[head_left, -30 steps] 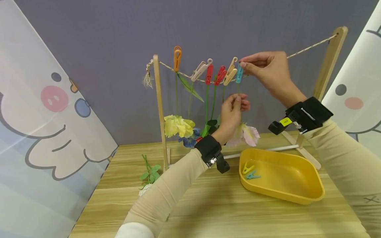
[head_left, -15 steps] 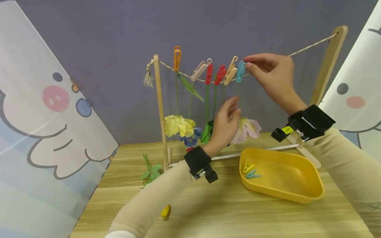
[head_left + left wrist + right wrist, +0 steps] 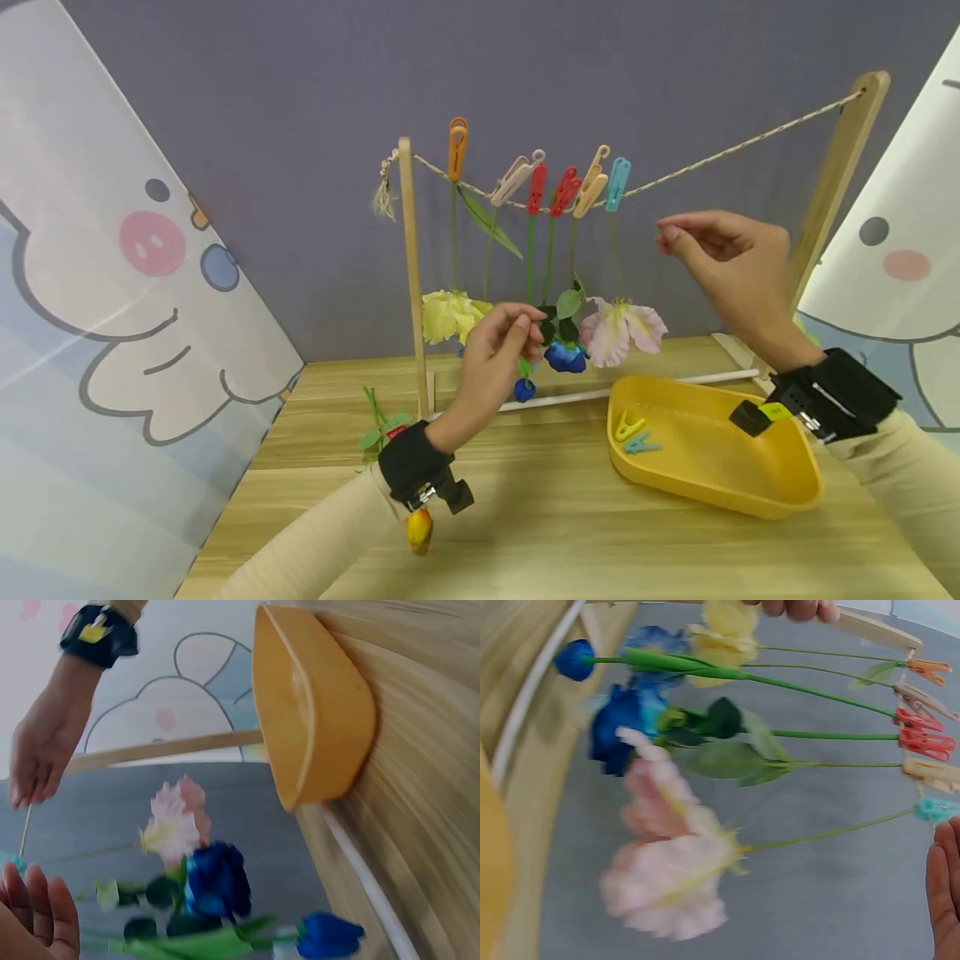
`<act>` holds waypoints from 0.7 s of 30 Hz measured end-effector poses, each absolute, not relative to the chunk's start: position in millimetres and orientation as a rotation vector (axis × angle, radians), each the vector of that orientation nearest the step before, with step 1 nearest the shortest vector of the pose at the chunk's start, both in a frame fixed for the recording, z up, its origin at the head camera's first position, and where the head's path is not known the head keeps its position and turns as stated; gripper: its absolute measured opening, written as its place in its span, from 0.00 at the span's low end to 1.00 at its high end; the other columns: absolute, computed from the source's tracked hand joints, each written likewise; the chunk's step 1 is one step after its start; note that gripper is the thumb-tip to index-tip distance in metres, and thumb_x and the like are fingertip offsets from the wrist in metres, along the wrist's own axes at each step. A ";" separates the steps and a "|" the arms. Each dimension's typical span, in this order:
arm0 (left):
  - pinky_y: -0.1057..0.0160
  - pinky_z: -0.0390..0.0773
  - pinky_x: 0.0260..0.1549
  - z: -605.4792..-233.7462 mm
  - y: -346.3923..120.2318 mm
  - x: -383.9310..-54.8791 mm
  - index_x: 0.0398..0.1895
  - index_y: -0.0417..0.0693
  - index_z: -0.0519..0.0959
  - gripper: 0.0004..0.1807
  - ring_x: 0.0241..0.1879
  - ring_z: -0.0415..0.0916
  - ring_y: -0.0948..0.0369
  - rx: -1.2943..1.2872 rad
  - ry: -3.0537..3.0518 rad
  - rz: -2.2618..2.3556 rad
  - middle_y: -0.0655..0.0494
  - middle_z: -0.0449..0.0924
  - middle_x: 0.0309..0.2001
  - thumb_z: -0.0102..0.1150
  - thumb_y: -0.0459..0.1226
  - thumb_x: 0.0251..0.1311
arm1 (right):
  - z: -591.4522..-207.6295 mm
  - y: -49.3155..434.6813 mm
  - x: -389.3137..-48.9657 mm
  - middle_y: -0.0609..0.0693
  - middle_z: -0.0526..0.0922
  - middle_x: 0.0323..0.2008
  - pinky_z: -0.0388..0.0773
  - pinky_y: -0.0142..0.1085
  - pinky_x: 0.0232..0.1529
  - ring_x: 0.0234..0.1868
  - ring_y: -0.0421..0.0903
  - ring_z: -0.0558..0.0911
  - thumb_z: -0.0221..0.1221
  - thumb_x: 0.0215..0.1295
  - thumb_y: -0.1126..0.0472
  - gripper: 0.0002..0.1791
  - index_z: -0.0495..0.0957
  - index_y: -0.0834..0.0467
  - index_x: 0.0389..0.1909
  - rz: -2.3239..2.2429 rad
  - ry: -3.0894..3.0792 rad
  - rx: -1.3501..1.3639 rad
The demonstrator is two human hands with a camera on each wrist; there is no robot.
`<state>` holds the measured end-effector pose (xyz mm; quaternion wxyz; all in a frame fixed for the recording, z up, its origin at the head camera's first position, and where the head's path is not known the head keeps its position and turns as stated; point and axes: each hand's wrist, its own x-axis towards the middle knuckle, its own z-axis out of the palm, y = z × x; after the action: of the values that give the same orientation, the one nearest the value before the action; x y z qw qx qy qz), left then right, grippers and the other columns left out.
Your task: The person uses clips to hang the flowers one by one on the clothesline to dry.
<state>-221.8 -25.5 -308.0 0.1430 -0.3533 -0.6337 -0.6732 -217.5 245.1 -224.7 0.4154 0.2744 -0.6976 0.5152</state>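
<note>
My right hand [image 3: 738, 275] is in the air right of the blue clothespin [image 3: 618, 183], fingers loosely bent and holding nothing. That clothespin clips the stem of a pink flower [image 3: 622, 331] to the rope [image 3: 738, 147], the bloom hanging downward. Lower and to the left, my left hand [image 3: 495, 358] holds nothing, its fingers relaxed, in front of the hanging flowers. A blue rose [image 3: 566, 357], a small blue bud [image 3: 524, 390] and a yellow flower [image 3: 450, 315] also hang head down. Orange [image 3: 457, 150], beige and red clothespins stand along the rope. The left hand partly hides some blooms.
A yellow tray [image 3: 712, 500] on the table holds a yellow clothespin [image 3: 628, 428] and a teal one [image 3: 641, 444]. Wooden posts [image 3: 411, 250] carry the rope. Green stems [image 3: 375, 412] and a yellow-orange tulip [image 3: 418, 529] lie near the left forearm.
My left hand let go of the pink flower's stem and moved left and down. My right hand released the blue clothespin and drew away right and down; the flower stays hanging.
</note>
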 end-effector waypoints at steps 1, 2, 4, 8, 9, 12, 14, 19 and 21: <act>0.61 0.81 0.31 -310.3 -32.7 -220.4 0.51 0.28 0.76 0.12 0.29 0.76 0.52 -1.002 -1.828 -1.956 0.35 0.76 0.36 0.45 0.31 0.80 | -232.0 248.3 -216.8 0.59 0.89 0.38 0.82 0.26 0.44 0.37 0.41 0.88 0.63 0.67 0.74 0.08 0.85 0.73 0.45 1.269 -1.790 0.666; 0.62 0.81 0.30 -312.5 -39.5 -219.0 0.51 0.28 0.76 0.12 0.27 0.76 0.54 -0.987 -1.825 -1.967 0.34 0.75 0.35 0.45 0.31 0.80 | -239.9 251.8 -217.2 0.57 0.90 0.38 0.82 0.25 0.44 0.36 0.40 0.88 0.63 0.67 0.74 0.08 0.86 0.72 0.45 1.241 -1.825 0.644; 0.64 0.80 0.27 -317.3 -51.8 -216.0 0.51 0.27 0.75 0.13 0.24 0.74 0.55 -0.963 -1.812 -1.978 0.32 0.73 0.33 0.43 0.31 0.81 | -256.4 259.2 -219.8 0.56 0.89 0.38 0.81 0.24 0.45 0.37 0.39 0.87 0.64 0.67 0.75 0.09 0.86 0.70 0.46 1.219 -1.877 0.634; 0.62 0.77 0.20 -327.8 -71.0 -208.3 0.53 0.28 0.71 0.14 0.18 0.70 0.53 -0.971 -1.824 -1.956 0.32 0.71 0.30 0.38 0.32 0.83 | -286.1 273.0 -219.7 0.50 0.90 0.38 0.77 0.19 0.44 0.38 0.33 0.86 0.66 0.65 0.74 0.10 0.88 0.64 0.45 1.130 -2.037 0.636; 0.61 0.77 0.19 -330.2 -75.1 -206.3 0.54 0.28 0.70 0.14 0.17 0.69 0.53 -0.980 -1.836 -1.942 0.32 0.71 0.30 0.37 0.32 0.83 | -291.8 275.4 -217.6 0.49 0.90 0.38 0.77 0.18 0.44 0.39 0.31 0.86 0.67 0.65 0.73 0.10 0.88 0.61 0.45 1.097 -2.085 0.636; 0.60 0.76 0.17 -336.9 -87.1 -201.8 0.52 0.28 0.70 0.15 0.15 0.68 0.50 -1.005 -1.867 -1.905 0.35 0.71 0.29 0.34 0.32 0.84 | -305.9 280.5 -210.2 0.46 0.90 0.37 0.74 0.17 0.41 0.38 0.29 0.85 0.68 0.65 0.69 0.10 0.89 0.54 0.44 1.014 -2.233 0.617; 0.60 0.75 0.16 -342.4 -96.0 -200.3 0.49 0.29 0.72 0.16 0.15 0.67 0.50 -1.003 -1.891 -1.870 0.37 0.72 0.28 0.34 0.32 0.84 | -314.3 282.3 -206.7 0.44 0.90 0.36 0.74 0.18 0.39 0.37 0.29 0.84 0.69 0.67 0.64 0.08 0.90 0.50 0.43 0.988 -2.320 0.586; 0.59 0.75 0.16 -366.0 -122.2 -200.3 0.44 0.33 0.76 0.17 0.15 0.67 0.50 -0.955 -2.018 -1.795 0.35 0.72 0.28 0.35 0.32 0.84 | -339.0 286.5 -207.7 0.38 0.88 0.32 0.76 0.24 0.31 0.33 0.32 0.84 0.68 0.67 0.61 0.06 0.89 0.46 0.40 0.917 -2.457 0.598; 0.58 0.75 0.17 -377.2 -135.0 -199.5 0.44 0.36 0.77 0.17 0.16 0.67 0.50 -0.896 -2.095 -1.784 0.35 0.72 0.30 0.36 0.34 0.84 | -349.9 287.6 -209.7 0.37 0.88 0.31 0.78 0.24 0.32 0.31 0.33 0.84 0.68 0.67 0.64 0.07 0.89 0.46 0.39 0.905 -2.489 0.635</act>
<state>-199.5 -135.0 -377.2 0.1235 -0.3072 -0.7184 -0.6118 -209.7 287.6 -349.9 0.2078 0.2280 -0.8940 0.3250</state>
